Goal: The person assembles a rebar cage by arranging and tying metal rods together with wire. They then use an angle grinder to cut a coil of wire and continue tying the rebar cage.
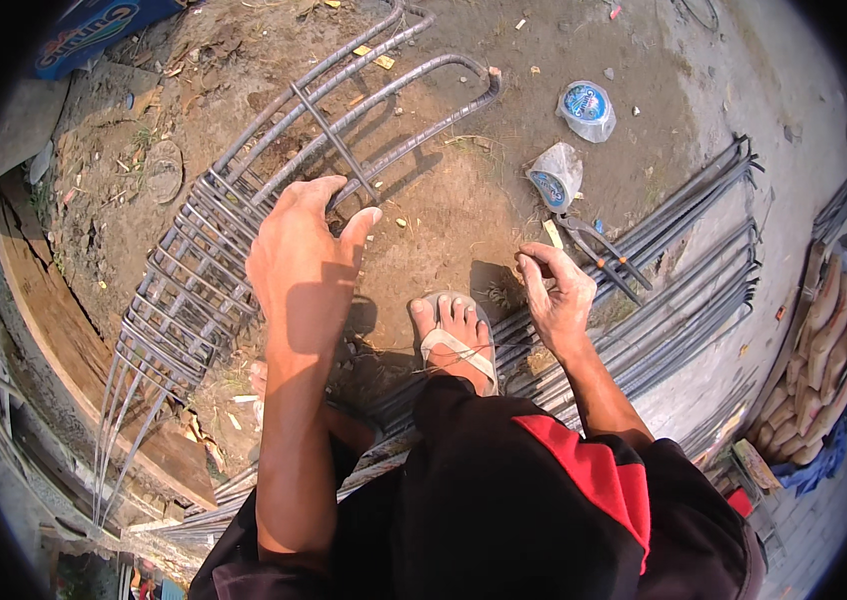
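Handling rebar cage (187,262), apparently | my left hand (301,250) spread over it | right hand (561,302) curled, cannot tell if pinching | next: grip, likely

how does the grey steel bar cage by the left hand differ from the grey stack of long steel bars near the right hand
The grey steel bar cage has many close-set crosspieces, while the bars in the grey stack of long steel bars run mostly parallel. At its far end, the cage's bars bend into wide curves; the stack shows no such wide curves. Both are made of grey metal bars.
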A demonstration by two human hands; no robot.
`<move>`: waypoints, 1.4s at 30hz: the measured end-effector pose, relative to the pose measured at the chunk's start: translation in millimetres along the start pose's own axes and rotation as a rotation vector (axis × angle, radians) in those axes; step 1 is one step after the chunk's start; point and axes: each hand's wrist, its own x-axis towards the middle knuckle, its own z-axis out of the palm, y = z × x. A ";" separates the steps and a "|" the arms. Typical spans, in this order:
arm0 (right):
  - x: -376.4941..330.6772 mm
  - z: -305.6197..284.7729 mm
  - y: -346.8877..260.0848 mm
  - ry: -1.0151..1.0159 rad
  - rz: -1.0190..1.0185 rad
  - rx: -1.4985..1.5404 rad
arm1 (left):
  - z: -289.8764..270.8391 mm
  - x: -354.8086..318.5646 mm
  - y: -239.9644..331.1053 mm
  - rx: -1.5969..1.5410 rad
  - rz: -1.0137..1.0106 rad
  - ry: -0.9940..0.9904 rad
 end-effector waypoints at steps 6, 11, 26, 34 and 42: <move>-29.0 -33.9 18.7 -0.293 -0.172 -0.247 | 9.0 8.1 -7.8 -0.008 -0.012 -0.011; -71.6 -9.8 10.8 -0.509 -0.284 -0.350 | -0.3 13.2 -4.7 0.073 -0.001 -0.071; -52.4 -14.7 0.4 -0.350 -0.029 -0.016 | 13.5 21.0 -6.0 -0.176 -0.038 0.106; -37.9 -15.0 4.5 -0.421 0.074 -0.168 | 1.7 32.0 -5.0 -0.215 -0.225 0.088; 6.6 25.8 -15.7 -0.094 -0.145 -0.234 | -4.9 31.5 -12.3 -0.184 -0.202 0.001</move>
